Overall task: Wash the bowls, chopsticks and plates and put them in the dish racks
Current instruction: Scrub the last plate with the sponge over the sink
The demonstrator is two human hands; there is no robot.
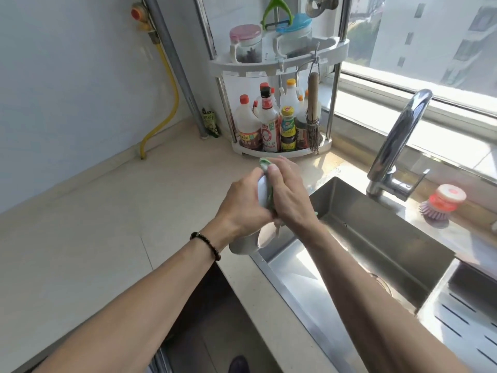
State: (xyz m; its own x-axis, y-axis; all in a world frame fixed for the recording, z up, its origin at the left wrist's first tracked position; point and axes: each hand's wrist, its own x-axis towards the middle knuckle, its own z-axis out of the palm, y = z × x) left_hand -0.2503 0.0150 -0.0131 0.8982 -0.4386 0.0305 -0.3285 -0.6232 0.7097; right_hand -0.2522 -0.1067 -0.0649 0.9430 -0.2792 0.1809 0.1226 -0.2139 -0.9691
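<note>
At frame centre, the left hand (242,208) grips a white bowl (246,244) tipped on edge over the sink (376,238) rim; the right hand (289,195) presses a green cloth (265,163) against it from the right.

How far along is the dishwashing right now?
Nothing visibly finished: no washed dishes or rack in view. In hand: the left hand holds a white bowl while the right hand scrubs it with a green cloth beside the sink. Rinsing and racking remain.
</note>
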